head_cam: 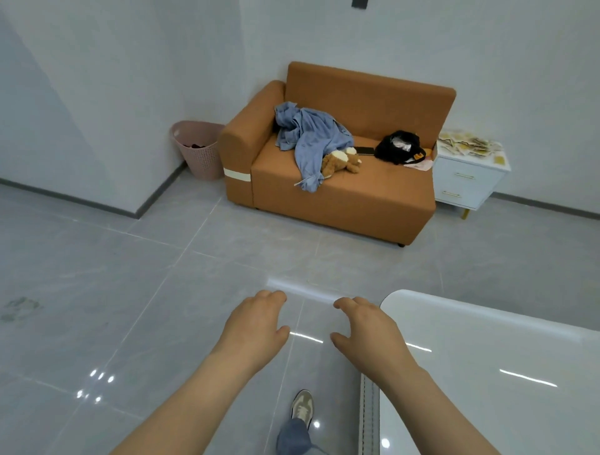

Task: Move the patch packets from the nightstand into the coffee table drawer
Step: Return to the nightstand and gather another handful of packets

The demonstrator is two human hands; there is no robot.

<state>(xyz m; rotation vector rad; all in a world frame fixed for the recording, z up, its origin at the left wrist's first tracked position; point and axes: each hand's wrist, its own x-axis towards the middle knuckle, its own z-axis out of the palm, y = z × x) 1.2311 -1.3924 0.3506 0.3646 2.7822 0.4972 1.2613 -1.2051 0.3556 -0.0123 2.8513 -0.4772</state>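
Yellowish patch packets (467, 144) blur on the far nightstand (467, 182) — left hand (256, 324), right hand (367, 331) both empty, fingers loosely spread.

White walls (324, 32), dark baseboard (156, 191) along the bottom. Floor (130, 292) is glossy grey tile, light reflections bottom left and centre. Orange two-seat sofa (341, 201) against the far wall, cream strip on its left arm front. On the seat: crumpled blue shirt (308, 136), brown plush toy (341, 160), dark phone (364, 150), black bag (397, 147). Pink perforated basket (198, 149) in the corner, just left of the sofa. Small dark fixture (359, 3) on the wall at top edge. Lighting even, no windows in view.
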